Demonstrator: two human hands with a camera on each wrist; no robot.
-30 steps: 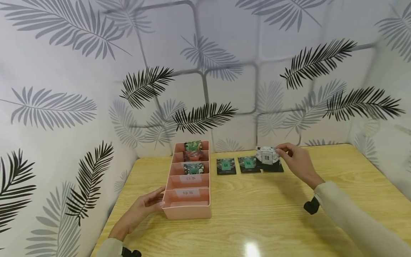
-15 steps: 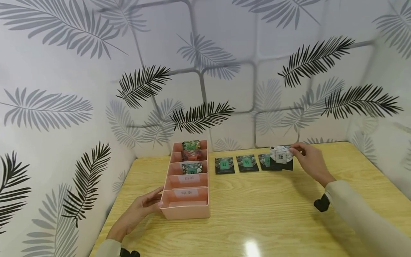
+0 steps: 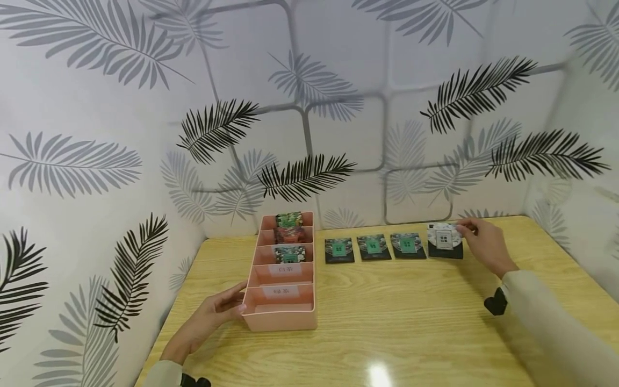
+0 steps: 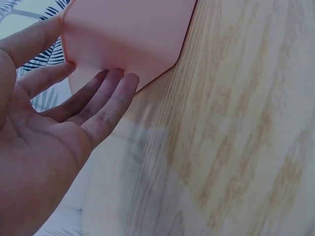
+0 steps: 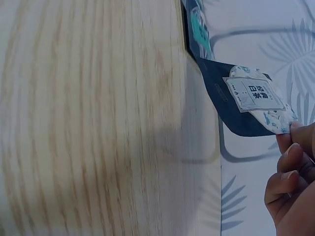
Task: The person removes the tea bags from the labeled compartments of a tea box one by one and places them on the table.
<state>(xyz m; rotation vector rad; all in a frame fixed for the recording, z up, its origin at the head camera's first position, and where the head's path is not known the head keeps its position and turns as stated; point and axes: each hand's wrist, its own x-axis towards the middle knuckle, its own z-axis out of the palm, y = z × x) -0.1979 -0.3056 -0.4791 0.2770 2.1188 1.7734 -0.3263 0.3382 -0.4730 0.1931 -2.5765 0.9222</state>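
In the head view, my right hand [image 3: 487,248] pinches the upper right corner of a tea sachet [image 3: 445,242], white with a black lower part. The right wrist view shows the sachet [image 5: 253,98] bowed, its printed label facing up and its corner between thumb and finger. Left of it lie three black tea sachets with green labels [image 3: 373,246], in a row on the table. My left hand [image 3: 213,317] rests its fingertips on the outer left side of a pink divided box [image 3: 280,321]; in the left wrist view these fingers [image 4: 110,105] lie nearly straight against the wall.
Inside the box, the three far compartments hold a green sachet [image 3: 289,219], a red sachet [image 3: 289,234] and a black-green sachet [image 3: 290,254]. Paper labels [image 3: 285,291] mark the two near dividers. A leaf-patterned wall covering [image 3: 348,134] stands behind the wooden table [image 3: 387,322].
My right hand has carried the white-and-black tea sachet to the right, past the third green-labelled one, which now shows fully, and lowered it into line. My left hand stays at the box.
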